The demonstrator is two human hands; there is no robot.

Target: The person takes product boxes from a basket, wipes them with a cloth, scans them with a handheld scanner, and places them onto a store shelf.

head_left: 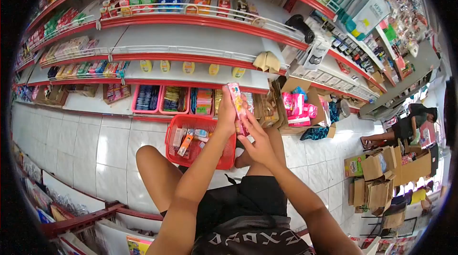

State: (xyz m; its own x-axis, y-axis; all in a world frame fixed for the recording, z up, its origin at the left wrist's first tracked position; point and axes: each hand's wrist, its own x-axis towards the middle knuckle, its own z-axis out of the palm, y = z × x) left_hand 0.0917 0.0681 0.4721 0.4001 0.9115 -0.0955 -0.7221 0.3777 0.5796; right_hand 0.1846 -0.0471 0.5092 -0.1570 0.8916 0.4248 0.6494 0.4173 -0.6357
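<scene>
A slim pink carton (235,94) with a colourful print stands tilted between my two hands, over my lap. Its kind is too small to read. My left hand (227,114) grips it from the left side, fingers wrapped around it. Against its lower right side, my right hand (256,136) holds it with fingers and thumb. Just left of and below my hands, a red plastic basket (170,133) sits on the floor between my legs. Several small boxes lie inside it, among them an orange and white box (185,144).
Ahead run shelves with red edges (200,20) and wire rails. Yellow bottles (189,67) line a lower shelf, above pink trays (145,110) of packets. Right of me are a cardboard box with pink packs (298,108) and stacked cartons (379,183). A person (405,128) is at far right.
</scene>
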